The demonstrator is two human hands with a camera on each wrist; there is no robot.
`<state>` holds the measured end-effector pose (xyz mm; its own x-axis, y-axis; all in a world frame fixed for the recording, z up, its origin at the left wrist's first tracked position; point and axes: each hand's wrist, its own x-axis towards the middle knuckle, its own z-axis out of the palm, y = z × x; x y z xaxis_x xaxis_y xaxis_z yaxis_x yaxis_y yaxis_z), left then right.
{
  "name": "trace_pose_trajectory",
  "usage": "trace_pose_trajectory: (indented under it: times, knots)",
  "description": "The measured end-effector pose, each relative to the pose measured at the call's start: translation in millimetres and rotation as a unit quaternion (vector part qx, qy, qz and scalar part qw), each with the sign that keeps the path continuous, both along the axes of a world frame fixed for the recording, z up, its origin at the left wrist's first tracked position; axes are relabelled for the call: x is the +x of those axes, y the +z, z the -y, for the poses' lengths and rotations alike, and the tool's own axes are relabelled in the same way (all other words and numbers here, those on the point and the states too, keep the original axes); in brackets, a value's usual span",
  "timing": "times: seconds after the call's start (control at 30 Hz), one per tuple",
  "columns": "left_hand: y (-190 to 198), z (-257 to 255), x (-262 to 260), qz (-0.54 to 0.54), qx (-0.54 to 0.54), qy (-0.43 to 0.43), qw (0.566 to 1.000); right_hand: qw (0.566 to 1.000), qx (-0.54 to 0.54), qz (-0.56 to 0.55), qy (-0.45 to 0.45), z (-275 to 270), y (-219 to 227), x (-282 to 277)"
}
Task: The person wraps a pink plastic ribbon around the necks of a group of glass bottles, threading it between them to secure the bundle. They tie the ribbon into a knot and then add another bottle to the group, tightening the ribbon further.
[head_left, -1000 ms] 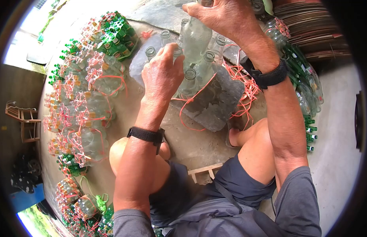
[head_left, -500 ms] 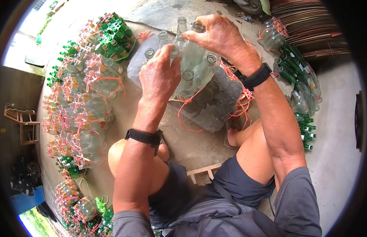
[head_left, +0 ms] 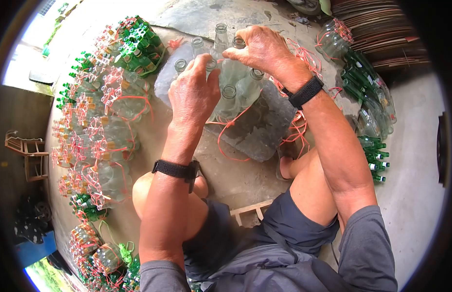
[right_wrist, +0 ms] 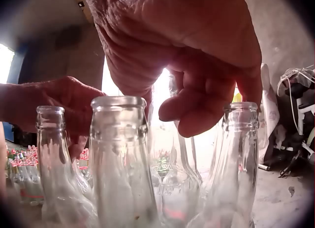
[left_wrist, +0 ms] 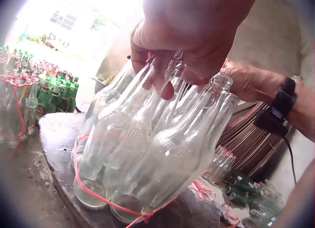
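A tight cluster of clear glass bottles (head_left: 228, 104) stands on a dark stone slab (head_left: 272, 124). Pink plastic string (left_wrist: 93, 191) loops round the bottles low down and crosses in front. At the near left of the cluster, my left hand (head_left: 194, 92) grips a bottle neck, its fingers curled round the glass in the left wrist view. My right hand (head_left: 267, 50) holds another bottle's neck (head_left: 238, 43) on the far side, between thumb and fingers. Uncovered bottle mouths (right_wrist: 118, 103) rise close below the right palm in the right wrist view.
String-tied bundles of clear bottles (head_left: 114, 131) and green bottles (head_left: 141, 46) line the floor at left. Loose pink string (head_left: 298, 129) lies right of the slab. Green bottles (head_left: 359, 80) and stacked flat sheets (head_left: 376, 34) are at right. A small wooden chair (head_left: 29, 153) stands far left.
My right hand has come down from above the cluster, lowering a raised bottle in among the others, then shifted slightly left. My left hand has stayed at its bottle neck, drifting slightly left.
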<state>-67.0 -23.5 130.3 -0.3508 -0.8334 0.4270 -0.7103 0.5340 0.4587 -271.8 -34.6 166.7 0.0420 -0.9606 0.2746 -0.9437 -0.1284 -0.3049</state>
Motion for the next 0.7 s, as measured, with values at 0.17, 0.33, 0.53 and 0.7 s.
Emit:
trace_pose_trajectory:
  times: [0.17,0.33,0.53,0.7]
  knots:
    - [1,0,0,-0.003,0.014,0.004,1.000,1.000,-0.011,0.007,0.006,6,-9,-2]
    - [-3,3,0,-0.022,-0.031,-0.014,0.999,1.000,0.016,0.020,-0.011,6,-4,3]
    - [-4,4,0,-0.039,-0.018,-0.008,0.999,0.997,0.070,-0.018,-0.042,11,-12,8]
    - [-3,4,1,-0.032,-0.014,-0.007,0.999,0.994,0.089,-0.041,-0.036,12,-9,8]
